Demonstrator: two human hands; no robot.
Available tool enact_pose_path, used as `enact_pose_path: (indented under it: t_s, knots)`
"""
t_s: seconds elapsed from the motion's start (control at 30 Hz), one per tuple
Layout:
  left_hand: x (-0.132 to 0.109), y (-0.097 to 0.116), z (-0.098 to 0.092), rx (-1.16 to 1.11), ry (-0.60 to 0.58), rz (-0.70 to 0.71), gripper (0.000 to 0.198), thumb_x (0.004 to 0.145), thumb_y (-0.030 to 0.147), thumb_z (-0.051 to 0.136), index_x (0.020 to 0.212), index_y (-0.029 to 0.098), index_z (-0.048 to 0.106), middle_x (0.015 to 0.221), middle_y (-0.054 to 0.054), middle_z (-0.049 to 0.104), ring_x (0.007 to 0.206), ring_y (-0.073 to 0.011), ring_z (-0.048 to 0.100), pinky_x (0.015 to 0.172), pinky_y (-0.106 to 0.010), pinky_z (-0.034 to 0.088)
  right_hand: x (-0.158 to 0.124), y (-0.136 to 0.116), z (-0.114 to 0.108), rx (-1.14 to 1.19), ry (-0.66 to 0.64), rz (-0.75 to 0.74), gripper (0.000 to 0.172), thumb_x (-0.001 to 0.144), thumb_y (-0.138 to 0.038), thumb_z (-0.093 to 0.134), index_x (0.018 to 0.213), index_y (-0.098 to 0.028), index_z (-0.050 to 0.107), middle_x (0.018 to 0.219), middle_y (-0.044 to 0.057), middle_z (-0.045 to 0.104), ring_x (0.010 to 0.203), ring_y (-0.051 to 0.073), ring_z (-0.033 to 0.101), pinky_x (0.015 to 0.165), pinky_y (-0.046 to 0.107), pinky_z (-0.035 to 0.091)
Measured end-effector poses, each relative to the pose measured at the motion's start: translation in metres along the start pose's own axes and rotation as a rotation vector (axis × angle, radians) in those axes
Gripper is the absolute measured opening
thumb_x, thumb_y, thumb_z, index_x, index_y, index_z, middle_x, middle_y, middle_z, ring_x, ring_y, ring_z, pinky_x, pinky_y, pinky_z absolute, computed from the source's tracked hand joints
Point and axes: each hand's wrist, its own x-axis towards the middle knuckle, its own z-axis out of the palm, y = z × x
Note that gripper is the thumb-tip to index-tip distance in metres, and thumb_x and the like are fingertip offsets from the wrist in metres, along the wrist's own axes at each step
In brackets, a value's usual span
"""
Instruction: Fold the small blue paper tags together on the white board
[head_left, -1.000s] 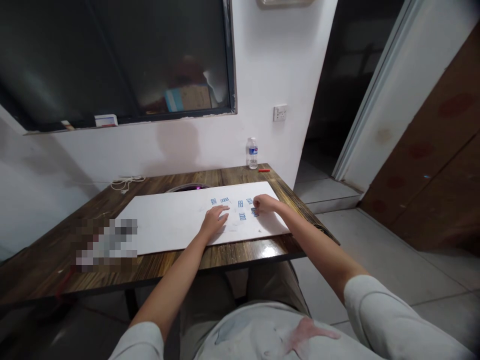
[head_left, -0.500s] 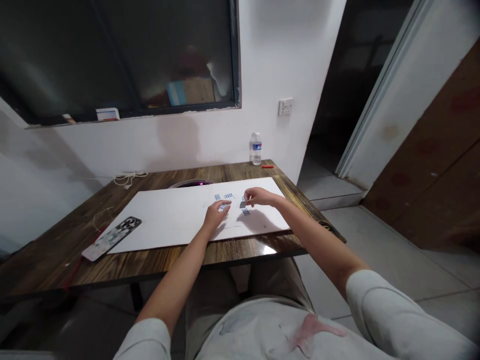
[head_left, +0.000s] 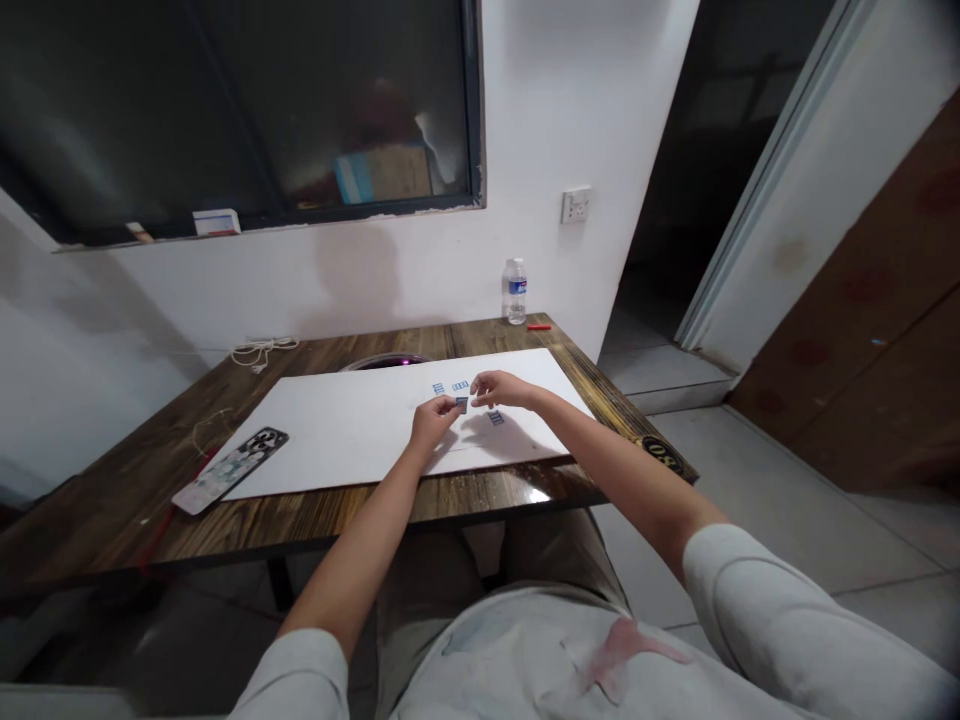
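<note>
My left hand [head_left: 433, 422] is closed in a pinch over the white board [head_left: 330, 430]. At its thumb and fingertips is a small dark blue piece with pale markings [head_left: 461, 404]. Close by on the right, my right hand [head_left: 504, 390] has its fingers curved and apart, with a small gap between them and the piece. Below that hand, another small blue striped piece [head_left: 495, 418] lies on the board. Two more blue striped pieces, a left one [head_left: 439, 389] and a right one [head_left: 460, 386], lie just beyond my hands.
The board rests on a dark wooden table [head_left: 315, 515]. A patterned phone [head_left: 229, 472] overlaps its left end. Toward the wall are a white cable [head_left: 262, 348], a round dark object [head_left: 382, 362], a water bottle [head_left: 516, 292] and a red pen-like stick [head_left: 538, 327].
The dark blue piece has passed from my right fingers to my left fingertips. My right hand has moved slightly left, and its fingers have come apart.
</note>
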Motion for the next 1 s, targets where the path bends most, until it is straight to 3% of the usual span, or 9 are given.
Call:
enact_pose_path:
  t_s: [0.07,0.2,0.5,0.73,1.0]
  knots:
    - [0.002,-0.002,0.000,-0.015,0.044,-0.038,0.031,0.067,0.049,0.073,0.071,0.018,0.069,0.067,-0.002,0.069,0.066,-0.0179,0.061,0.065,-0.028,0.046,-0.002,0.008,-0.009,-0.274,0.035,0.010,0.028,0.068,-0.024,0.081,0.092,-0.017,0.070,0.085,0.002,0.069,0.069,0.012,0.061,0.062,0.021,0.043]
    - [0.004,-0.006,-0.001,-0.031,0.094,-0.075,0.033,0.065,0.050,0.073,0.072,0.017,0.070,0.066,-0.002,0.069,0.065,-0.0178,0.061,0.065,-0.028,0.045,-0.005,0.019,-0.019,-0.637,-0.060,0.078,0.035,0.064,-0.026,0.084,0.097,-0.020,0.075,0.095,0.003,0.071,0.079,0.017,0.063,0.065,0.022,0.041]
    - [0.005,-0.004,-0.004,0.008,0.112,-0.128,0.030,0.068,0.047,0.072,0.074,0.018,0.071,0.057,0.000,0.065,0.052,-0.0160,0.061,0.060,-0.027,0.045,-0.004,0.024,-0.005,-0.745,-0.113,0.150,0.039,0.061,-0.031,0.085,0.097,-0.020,0.076,0.097,0.005,0.074,0.081,0.020,0.066,0.062,0.022,0.041]
    - [0.003,-0.004,-0.005,0.025,0.141,-0.152,0.036,0.071,0.052,0.069,0.078,0.018,0.074,0.050,0.000,0.062,0.048,-0.0153,0.058,0.053,-0.026,0.043,-0.006,0.021,-0.009,-0.611,-0.048,0.104,0.008,0.072,-0.024,0.075,0.077,-0.018,0.073,0.084,0.003,0.074,0.077,0.017,0.064,0.062,0.022,0.040]
    - [0.004,-0.004,-0.003,-0.063,0.114,-0.159,0.043,0.070,0.057,0.068,0.083,0.016,0.074,0.052,0.000,0.062,0.051,-0.0165,0.058,0.055,-0.028,0.044,-0.001,-0.004,0.002,0.040,-0.029,-0.042,0.021,0.071,-0.035,0.073,0.071,-0.016,0.064,0.066,0.000,0.065,0.062,0.012,0.057,0.061,0.023,0.044]
